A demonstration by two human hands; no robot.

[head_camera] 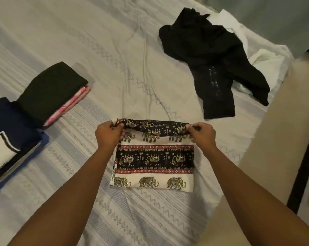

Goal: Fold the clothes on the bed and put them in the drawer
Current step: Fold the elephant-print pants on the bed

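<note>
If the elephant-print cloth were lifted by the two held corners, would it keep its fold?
Probably not: the elephant-print cloth sags between the left hand and right hand, so it looks floppy. Its thin flat layers suggest it is light, likely unfolding.

Cream, black and red elephant-print cloth (154, 157); white zigzag bedspread (114, 59); black garment (208, 59).

The bed (96, 50) bears an elephant-print cloth (153, 162), a crumpled black garment (208, 55), a folded stack (50, 91) and navy clothes (13, 128).
</note>
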